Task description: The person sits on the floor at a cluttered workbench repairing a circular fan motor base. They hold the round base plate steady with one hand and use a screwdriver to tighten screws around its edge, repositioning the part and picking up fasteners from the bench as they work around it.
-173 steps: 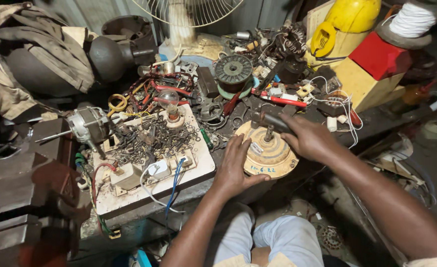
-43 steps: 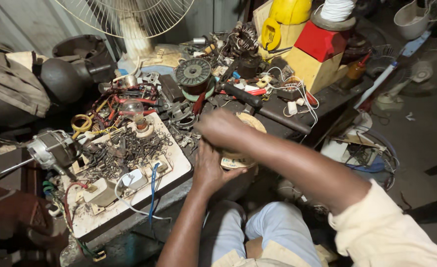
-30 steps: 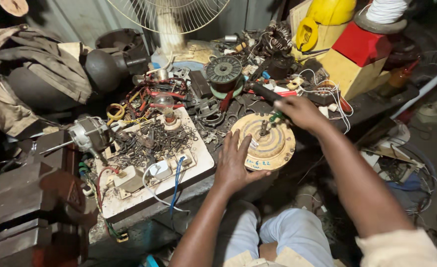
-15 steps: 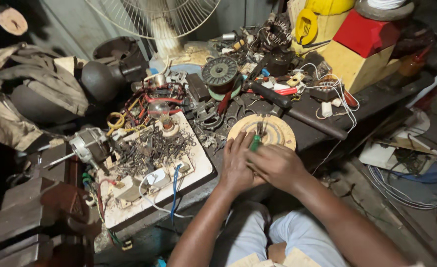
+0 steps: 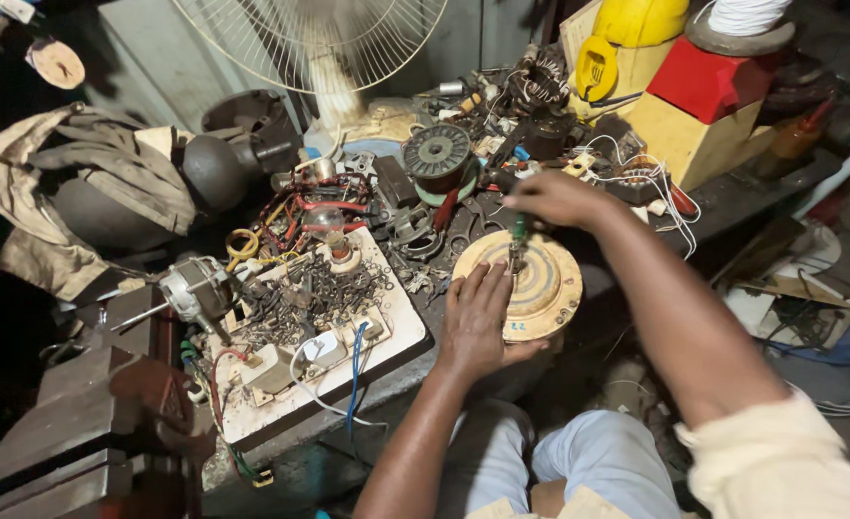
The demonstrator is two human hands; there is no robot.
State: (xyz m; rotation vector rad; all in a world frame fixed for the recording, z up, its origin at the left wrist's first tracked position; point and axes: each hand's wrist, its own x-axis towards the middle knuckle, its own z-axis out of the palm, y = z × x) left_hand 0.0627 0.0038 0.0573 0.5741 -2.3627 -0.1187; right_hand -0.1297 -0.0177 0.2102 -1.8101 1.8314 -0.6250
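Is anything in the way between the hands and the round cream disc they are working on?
Nothing visible. The left hand lies flat on the round cream disc, and the right hand holds a green-handled screwdriver upright at its centre.

A cream short sleeve is worn on the right arm; the left forearm is bare. Light blue trousers are seen over both knees. No rings or watch can be made out on the left hand or right hand, though detail is limited.
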